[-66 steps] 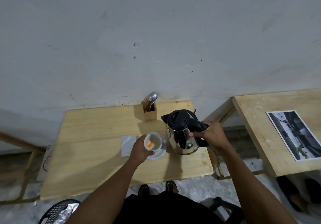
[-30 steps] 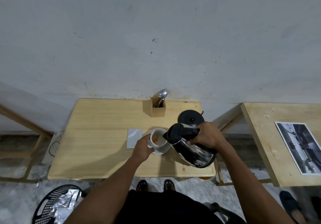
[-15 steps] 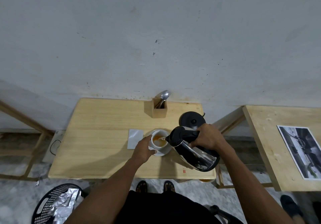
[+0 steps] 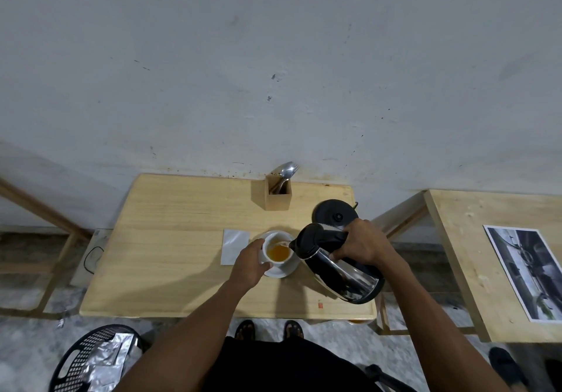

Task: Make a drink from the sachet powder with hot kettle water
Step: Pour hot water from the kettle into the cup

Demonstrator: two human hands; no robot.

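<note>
A white cup [image 4: 276, 251] on a white saucer [image 4: 286, 270] sits on the wooden table [image 4: 170, 239] and holds orange liquid. My left hand [image 4: 250, 265] grips the cup's left side. My right hand [image 4: 362, 244] holds the black handle of a steel kettle [image 4: 340, 270], which is lifted and tilted left, its spout over the cup's rim with water running in. The kettle's black base [image 4: 334, 214] stands empty behind it. A silvery sachet [image 4: 234, 246] lies flat just left of the cup.
A wooden holder [image 4: 277, 194] with a spoon stands at the table's back edge by the wall. A second wooden table [image 4: 474, 255] with a printed photo [image 4: 529, 273] is to the right. A black mesh bin [image 4: 91, 358] with foil wrappers sits on the floor at lower left.
The kettle left its base, moved over to the cup and tilted. The cup went from orange powder to orange liquid, now fuller. My left hand stayed on the cup.
</note>
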